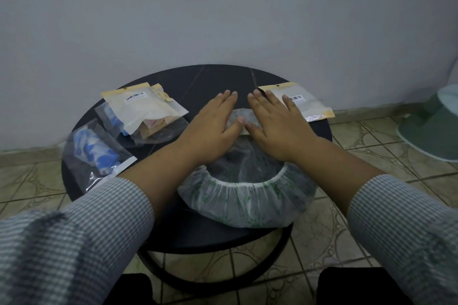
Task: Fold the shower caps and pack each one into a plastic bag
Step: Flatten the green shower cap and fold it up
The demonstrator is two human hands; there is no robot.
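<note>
A clear shower cap (247,202) with green print and a white elastic rim lies on the round black table (198,82), its near edge hanging over the front. My left hand (213,126) and my right hand (275,124) lie flat side by side on its far part, fingers straight, pressing it down. A pale folded bit shows between my thumbs. A plastic bag (297,100) with a yellow top and barcode lies just right of my right hand.
At the left of the table lie a yellow-topped bag (143,109) and two clear bags holding blue-and-white caps (95,153). A wall stands right behind the table. A pale green object (436,121) sits on the tiled floor at the right.
</note>
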